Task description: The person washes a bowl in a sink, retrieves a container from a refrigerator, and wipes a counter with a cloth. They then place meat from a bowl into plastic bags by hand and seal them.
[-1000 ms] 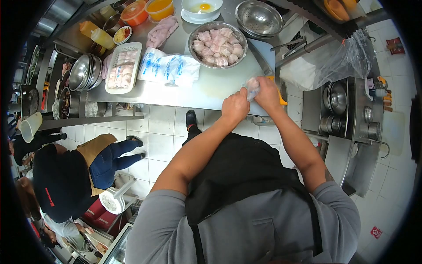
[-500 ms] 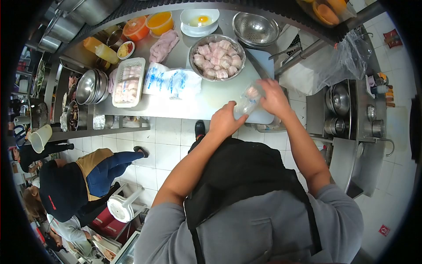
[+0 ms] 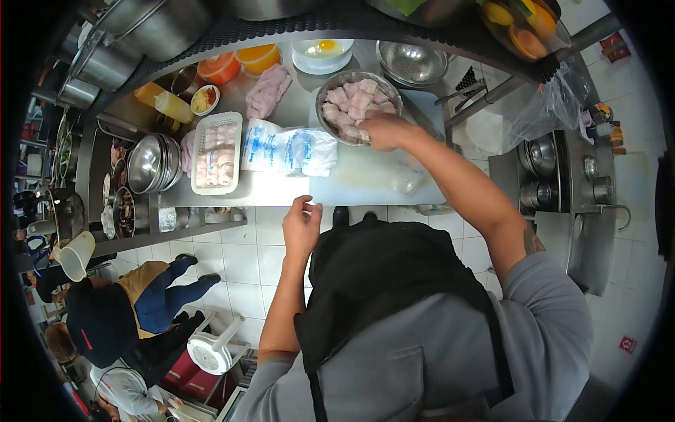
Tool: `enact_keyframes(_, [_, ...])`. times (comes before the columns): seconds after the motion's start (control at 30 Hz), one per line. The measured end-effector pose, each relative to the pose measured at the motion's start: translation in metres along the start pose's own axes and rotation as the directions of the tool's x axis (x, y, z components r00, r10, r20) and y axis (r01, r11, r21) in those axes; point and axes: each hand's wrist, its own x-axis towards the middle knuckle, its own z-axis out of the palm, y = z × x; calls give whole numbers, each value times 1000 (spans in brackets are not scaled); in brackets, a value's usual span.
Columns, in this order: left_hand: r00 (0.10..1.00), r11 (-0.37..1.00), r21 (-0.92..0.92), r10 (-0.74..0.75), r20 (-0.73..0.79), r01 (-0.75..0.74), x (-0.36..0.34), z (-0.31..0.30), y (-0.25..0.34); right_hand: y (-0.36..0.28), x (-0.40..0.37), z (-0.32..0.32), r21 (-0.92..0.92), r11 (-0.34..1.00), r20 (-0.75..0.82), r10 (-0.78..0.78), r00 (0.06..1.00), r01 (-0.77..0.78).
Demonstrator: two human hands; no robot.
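Note:
My right hand (image 3: 388,131) is at the near right of a metal bowl (image 3: 320,105) piled with pale, rolled meat pieces (image 3: 350,100). Its fingertips are down among the pieces, hidden from view. Just off the table's front edge hangs my left hand (image 3: 302,224), its fingers loosely bent and apart, holding nothing. A crumpled clear plastic bag (image 3: 408,178) lies on the pale cutting board (image 3: 358,186), below my right forearm. Left of the bowl is a stack of flat plastic bags with blue print (image 3: 287,149).
A white basket (image 3: 235,160) holds more meat rolls. A knife (image 3: 422,118) lies right of the bowl. Behind are a pink cloth (image 3: 267,91), a bowl with egg (image 3: 322,62) and a colander (image 3: 411,62). A shelf (image 3: 309,29) overhangs the back. Other people stand at lower left.
Both hands have let go of the clear bag, which now lies on the board. My right hand has moved up-left to the meat bowl; my left has drawn back left, off the table.

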Motion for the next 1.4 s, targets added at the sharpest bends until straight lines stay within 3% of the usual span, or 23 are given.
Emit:
enact_keyframes(0.17, [1000, 999, -38, 23, -18, -23, 16, -24, -12, -9, 7, -11, -66, 997, 71, 45, 996, -40])
enact_keyframes(0.27, [998, 998, -16, 60, 10, -60, 31, -34, -11, -8, 10, -14, -115, 993, 97, -20, 995, 31])
enact_keyframes(0.37, [995, 994, -20, 103, 17, -103, 47, -37, -16, -7, 10, -16, -53, 999, 150, -4, 989, 11])
enact_keyframes(0.47, [995, 996, -41, 83, 61, -80, 54, -40, -11, -10, 8, -18, -13, 999, 117, 42, 992, -40])
enact_keyframes(0.67, [988, 994, -13, 105, 113, -104, 59, -43, -2, -1, 6, -12, -79, 991, -1, -107, 994, 106])
enact_keyframes(0.77, [986, 993, -19, 115, 121, -114, 63, -42, 1, 0, -3, -20, 11, 1000, -8, -19, 1000, 19])
enact_keyframes(0.8, [985, 993, -25, 117, 126, -115, 64, -40, 2, 5, -5, -17, 173, 984, -40, 48, 998, -40])
enact_keyframes(0.87, [982, 994, -46, 107, 157, -101, 67, -35, 8, 23, -4, -6, 484, 866, -74, 186, 980, -128])
enact_keyframes(0.97, [972, 991, -81, 122, 200, -107, 71, -28, 20, 44, -14, 11, 938, 343, -148, 274, 950, 47])
enact_keyframes(1.0, [967, 989, -93, 134, 217, -116, 74, -24, 26, 50, -20, 17, 988, 138, -104, 248, 963, 71])
enact_keyframes(1.1, [935, 971, -146, 222, 275, -187, 83, -5, 44, 36, -67, 7, 946, -269, -130, 205, 970, 183])
enact_keyframes(1.23, [869, 950, -164, 309, 388, -265, 86, 28, 88, 51, -126, 37, 905, -332, -163, 310, 937, 267])
enact_keyframes(1.27, [848, 946, -119, 324, 419, -302, 84, 38, 100, 53, -139, 45, 910, -323, -118, 400, 909, 260])
enact_keyframes(1.37, [764, 878, 14, 408, 500, -478, 77, 80, 121, 43, -179, 68, 947, -238, 6, 682, 731, 214])
enact_keyframes(1.4, [744, 838, 76, 434, 509, -541, 71, 95, 125, 43, -187, 82, 940, -278, 59, 703, 709, 197])
